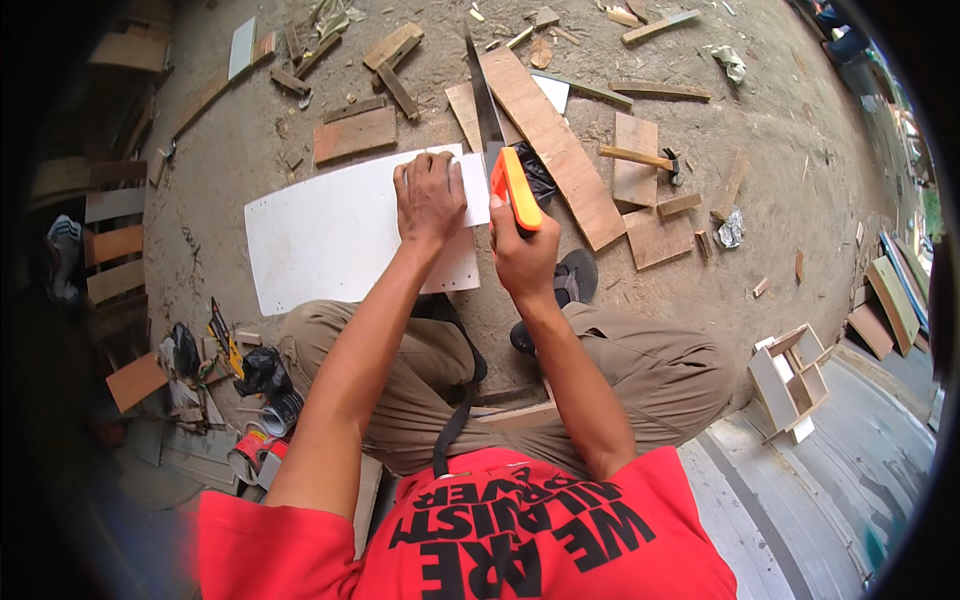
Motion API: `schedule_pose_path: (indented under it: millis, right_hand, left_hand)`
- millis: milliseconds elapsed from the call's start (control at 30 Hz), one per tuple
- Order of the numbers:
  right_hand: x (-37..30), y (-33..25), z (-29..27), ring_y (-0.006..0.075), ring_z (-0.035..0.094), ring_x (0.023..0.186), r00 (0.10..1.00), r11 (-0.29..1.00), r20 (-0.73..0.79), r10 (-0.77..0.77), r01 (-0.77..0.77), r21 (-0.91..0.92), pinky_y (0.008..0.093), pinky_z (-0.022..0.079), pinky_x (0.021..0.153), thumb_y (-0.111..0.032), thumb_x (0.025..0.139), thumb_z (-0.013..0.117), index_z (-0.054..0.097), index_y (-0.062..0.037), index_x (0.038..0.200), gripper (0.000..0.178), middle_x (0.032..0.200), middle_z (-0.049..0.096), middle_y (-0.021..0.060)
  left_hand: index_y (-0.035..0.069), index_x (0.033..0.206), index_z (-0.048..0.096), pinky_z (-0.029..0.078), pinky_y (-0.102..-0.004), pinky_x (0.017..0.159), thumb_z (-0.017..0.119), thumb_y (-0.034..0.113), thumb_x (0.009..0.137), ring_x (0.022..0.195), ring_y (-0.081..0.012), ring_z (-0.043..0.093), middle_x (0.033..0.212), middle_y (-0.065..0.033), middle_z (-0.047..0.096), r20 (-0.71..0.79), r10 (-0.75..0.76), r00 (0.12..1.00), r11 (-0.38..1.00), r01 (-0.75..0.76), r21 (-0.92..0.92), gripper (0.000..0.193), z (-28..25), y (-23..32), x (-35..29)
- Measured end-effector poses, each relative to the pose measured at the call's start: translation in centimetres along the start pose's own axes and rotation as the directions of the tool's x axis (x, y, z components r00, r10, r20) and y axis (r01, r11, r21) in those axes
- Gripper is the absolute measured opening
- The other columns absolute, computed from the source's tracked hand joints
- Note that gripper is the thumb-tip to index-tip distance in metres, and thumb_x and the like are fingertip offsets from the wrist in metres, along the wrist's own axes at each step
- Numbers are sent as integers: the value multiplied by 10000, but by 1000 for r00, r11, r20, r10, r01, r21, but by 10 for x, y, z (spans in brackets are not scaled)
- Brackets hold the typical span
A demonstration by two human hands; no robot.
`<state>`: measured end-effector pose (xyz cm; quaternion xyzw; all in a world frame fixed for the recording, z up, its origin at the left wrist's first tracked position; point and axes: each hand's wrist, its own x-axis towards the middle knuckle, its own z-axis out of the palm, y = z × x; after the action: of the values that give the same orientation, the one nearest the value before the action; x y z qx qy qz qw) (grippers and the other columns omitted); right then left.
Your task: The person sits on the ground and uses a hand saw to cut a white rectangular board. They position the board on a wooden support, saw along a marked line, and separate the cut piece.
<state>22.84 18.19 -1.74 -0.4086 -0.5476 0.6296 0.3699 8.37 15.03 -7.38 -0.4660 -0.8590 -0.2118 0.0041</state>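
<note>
My right hand [525,250] is wrapped round the orange and black handle of a handsaw [515,190]. The saw's long blade points away from me and stands along the right edge of a small white board piece [476,192]. That piece lies over the right end of a large white board [320,235] on the ground. With bent fingers, my left hand [432,200] presses down on the small piece and grips it against the large board. I cannot tell whether the saw teeth touch the piece.
A long plywood strip [555,150] lies right of the blade, with a hammer [640,157] beyond it. Offcuts litter the dirt. Paint cans [250,455] and a yellow tool [226,340] are at left. A small wooden compartment box [790,380] stands at right.
</note>
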Motion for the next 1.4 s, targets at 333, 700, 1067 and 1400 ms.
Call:
schedule_pose_path:
  millis: [333,700,1067,1400]
  right_hand:
    - [-17,-14,-78,183,486,480,941,856,-102,-321,243,-456,338,394,471,-192,926,698,596,-11,716,296,536,516,103]
    - [13,26,-42,429,659,712,955,652,-134,-266,76,-754,519,513,629,-362,856,725,650,-58,756,329,717,654,223]
    - [2,71,-27,418,677,708,971,706,-116,-209,68,-705,481,522,633,-359,902,679,729,-39,922,325,723,665,233]
    - [-3,76,-27,363,663,657,976,728,-129,-178,43,-685,420,493,607,-325,926,673,697,-11,872,319,699,652,207]
  left_hand:
    - [62,1165,647,285,-427,1079,489,243,986,1127,-272,554,1116,-133,634,-9,0,1000,1000,0,-5,300,8,0,1]
    - [-36,1246,614,489,-377,953,545,143,979,1037,-262,642,1138,-161,679,15,-516,856,648,402,-647,329,-27,-58,-33]
    - [-3,1321,602,487,-351,962,513,195,995,1105,-270,616,1211,-173,627,91,-398,913,681,361,-637,392,-13,-52,-94]
    - [23,1237,673,523,-363,921,618,159,922,1036,-296,669,1138,-163,659,106,-429,897,688,400,-606,348,-28,-43,-94]
